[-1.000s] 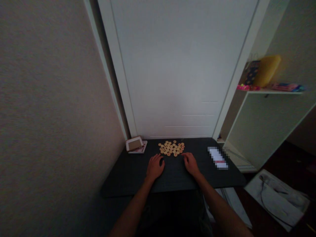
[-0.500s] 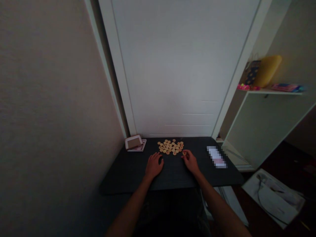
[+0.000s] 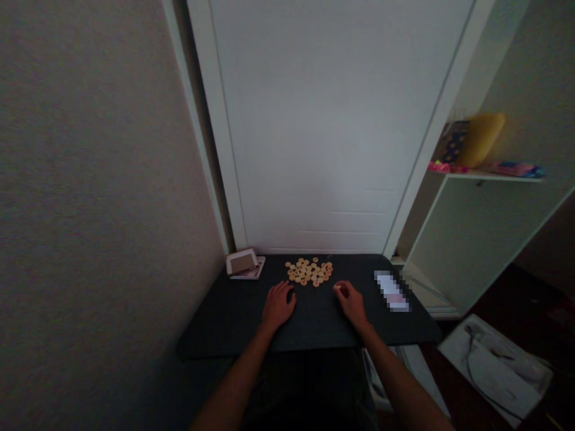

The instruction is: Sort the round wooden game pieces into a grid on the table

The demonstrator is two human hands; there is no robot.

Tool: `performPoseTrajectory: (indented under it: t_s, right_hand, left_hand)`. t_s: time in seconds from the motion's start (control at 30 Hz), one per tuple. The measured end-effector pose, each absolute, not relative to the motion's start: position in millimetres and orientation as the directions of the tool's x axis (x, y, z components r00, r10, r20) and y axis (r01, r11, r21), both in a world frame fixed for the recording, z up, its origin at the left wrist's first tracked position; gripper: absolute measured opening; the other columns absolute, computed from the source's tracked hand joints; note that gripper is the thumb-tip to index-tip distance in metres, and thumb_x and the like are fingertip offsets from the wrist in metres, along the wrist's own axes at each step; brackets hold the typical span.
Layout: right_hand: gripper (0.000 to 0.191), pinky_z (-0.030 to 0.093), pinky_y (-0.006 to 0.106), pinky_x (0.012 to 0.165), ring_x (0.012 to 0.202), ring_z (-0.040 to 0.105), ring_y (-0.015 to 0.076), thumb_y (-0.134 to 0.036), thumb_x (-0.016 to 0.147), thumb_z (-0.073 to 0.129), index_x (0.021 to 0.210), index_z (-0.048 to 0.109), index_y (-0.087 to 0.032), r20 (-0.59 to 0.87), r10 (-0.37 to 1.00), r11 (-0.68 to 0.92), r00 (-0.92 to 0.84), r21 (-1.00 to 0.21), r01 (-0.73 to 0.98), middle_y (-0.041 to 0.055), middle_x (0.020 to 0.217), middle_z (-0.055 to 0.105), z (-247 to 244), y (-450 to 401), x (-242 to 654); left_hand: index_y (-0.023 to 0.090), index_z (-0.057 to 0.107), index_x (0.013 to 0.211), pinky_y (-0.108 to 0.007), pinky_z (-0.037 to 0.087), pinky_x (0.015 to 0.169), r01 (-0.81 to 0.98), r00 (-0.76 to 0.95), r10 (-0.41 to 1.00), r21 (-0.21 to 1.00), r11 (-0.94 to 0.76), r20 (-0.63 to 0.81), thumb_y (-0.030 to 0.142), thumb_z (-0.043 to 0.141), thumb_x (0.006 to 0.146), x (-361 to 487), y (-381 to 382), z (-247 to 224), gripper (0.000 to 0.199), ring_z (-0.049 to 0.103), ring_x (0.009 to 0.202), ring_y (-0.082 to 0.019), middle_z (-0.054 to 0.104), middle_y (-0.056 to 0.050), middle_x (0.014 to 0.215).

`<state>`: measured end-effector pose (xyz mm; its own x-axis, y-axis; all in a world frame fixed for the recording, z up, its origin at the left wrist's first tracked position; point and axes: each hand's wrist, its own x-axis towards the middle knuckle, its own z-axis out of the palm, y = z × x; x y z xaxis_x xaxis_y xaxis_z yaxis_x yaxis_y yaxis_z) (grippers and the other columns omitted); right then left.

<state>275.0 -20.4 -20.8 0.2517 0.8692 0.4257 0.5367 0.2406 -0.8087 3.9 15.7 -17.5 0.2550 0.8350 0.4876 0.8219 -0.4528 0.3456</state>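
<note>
Round pale wooden Chinese chess pieces [image 3: 308, 272], some with red marks, lie in a loose cluster towards the back of the dark table [image 3: 314, 326]. Just right of the cluster, my right hand [image 3: 353, 304] pinches one Chinese chess piece [image 3: 336, 287] between thumb and fingertips; its face cannot be read. My left hand [image 3: 277, 306] rests on the table at the near left of the cluster, fingers stretched forward and thumb apart, holding nothing. Its fingertips are close to the nearest pieces.
At the back left corner of the table lie a shallow open box [image 3: 241, 263] and a white lid or tray beneath it. A blurred-out phone-like object [image 3: 392, 291] lies at the right. A white door [image 3: 314, 149] stands behind the table, a wall [image 3: 112, 209] at the left.
My right hand has closed on a piece at the cluster's right edge and drawn it slightly away from the others. The left hand stays nearly still. The view has shifted a little.
</note>
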Motion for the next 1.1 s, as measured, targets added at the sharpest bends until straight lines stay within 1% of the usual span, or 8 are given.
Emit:
performPoseTrajectory:
  t_s: [0.1, 0.27, 0.43, 0.6, 0.7, 0.8, 0.9, 1.1]
  right_hand:
    - [0.036, 0.054, 0.033, 0.069, 0.071, 0.069, 0.0215, -0.055, 0.085, 0.052, 0.095, 0.065, -0.022, 0.403, 0.881, 0.228, 0.248, -0.821, 0.524, 0.0044, 0.081, 0.071, -20, -20, 280]
    - [0.041, 0.055, 0.033, 0.065, 0.07, 0.07, 0.0217, -0.055, 0.085, 0.054, 0.107, 0.058, -0.022, 0.366, 0.886, 0.212, 0.286, -0.866, 0.452, 0.0059, 0.085, 0.072, -25, -17, 282]
    - [0.035, 0.056, 0.034, 0.068, 0.072, 0.07, 0.022, -0.053, 0.084, 0.055, 0.097, 0.064, -0.022, 0.372, 0.908, 0.246, 0.19, -0.844, 0.478, 0.0055, 0.085, 0.072, -26, -12, 291]
    - [0.04, 0.055, 0.032, 0.058, 0.061, 0.069, 0.0203, -0.051, 0.087, 0.05, 0.105, 0.065, -0.019, 0.317, 0.926, 0.21, 0.203, -0.883, 0.421, 0.0043, 0.075, 0.07, -24, -5, 307]
    - [0.04, 0.056, 0.034, 0.063, 0.065, 0.07, 0.0203, -0.049, 0.087, 0.051, 0.107, 0.066, -0.019, 0.349, 0.903, 0.217, 0.25, -0.873, 0.436, 0.0064, 0.083, 0.07, -25, -4, 312]
    - [0.037, 0.056, 0.037, 0.073, 0.077, 0.069, 0.0221, -0.047, 0.085, 0.053, 0.104, 0.069, -0.02, 0.422, 0.865, 0.237, 0.27, -0.819, 0.523, 0.009, 0.094, 0.069, -28, -5, 314]
    - [0.038, 0.055, 0.039, 0.078, 0.084, 0.068, 0.0235, -0.049, 0.084, 0.054, 0.104, 0.069, -0.02, 0.458, 0.847, 0.247, 0.269, -0.788, 0.564, 0.0097, 0.098, 0.068, -30, -6, 313]
    - [0.051, 0.055, 0.034, 0.07, 0.075, 0.071, 0.0217, -0.059, 0.087, 0.049, 0.119, 0.059, -0.019, 0.349, 0.894, 0.233, 0.281, -0.898, 0.374, 0.0072, 0.088, 0.071, -28, -11, 308]
  left_hand:
    - [0.021, 0.067, 0.111, -0.048, 0.031, 0.112, 0.823, 0.256, 0.838, 0.347, -0.45, 0.482, 0.032, 0.051, 0.088, 4, 16, -16, 0.03, 0.048, 0.129, -0.027, 0.06, -0.009, 0.132]
    - [0.022, 0.067, 0.112, -0.048, 0.031, 0.112, 0.825, 0.254, 0.842, 0.348, -0.446, 0.476, 0.032, 0.051, 0.088, 4, 15, -15, 0.03, 0.048, 0.129, -0.027, 0.06, -0.009, 0.132]
    - [0.022, 0.066, 0.112, -0.048, 0.031, 0.112, 0.827, 0.251, 0.838, 0.342, -0.445, 0.485, 0.032, 0.05, 0.089, 3, 15, -17, 0.03, 0.048, 0.129, -0.027, 0.06, -0.009, 0.133]
    - [0.022, 0.067, 0.112, -0.048, 0.032, 0.111, 0.824, 0.241, 0.835, 0.351, -0.446, 0.496, 0.032, 0.051, 0.088, 3, 16, -19, 0.03, 0.048, 0.129, -0.027, 0.06, -0.009, 0.133]
    - [0.022, 0.067, 0.112, -0.048, 0.031, 0.112, 0.824, 0.246, 0.83, 0.343, -0.451, 0.501, 0.032, 0.05, 0.089, 3, 16, -19, 0.03, 0.048, 0.129, -0.027, 0.06, -0.009, 0.132]
    - [0.022, 0.067, 0.112, -0.048, 0.03, 0.113, 0.827, 0.248, 0.833, 0.34, -0.448, 0.495, 0.032, 0.05, 0.089, 3, 16, -19, 0.03, 0.047, 0.129, -0.027, 0.06, -0.009, 0.133]
    - [0.021, 0.067, 0.112, -0.048, 0.03, 0.113, 0.826, 0.248, 0.837, 0.346, -0.446, 0.488, 0.032, 0.05, 0.089, 4, 16, -19, 0.03, 0.047, 0.129, -0.027, 0.06, -0.009, 0.132]
    - [0.021, 0.066, 0.112, -0.048, 0.032, 0.111, 0.812, 0.258, 0.835, 0.36, -0.46, 0.486, 0.033, 0.052, 0.088, 3, 14, -15, 0.03, 0.048, 0.128, -0.028, 0.06, -0.009, 0.131]
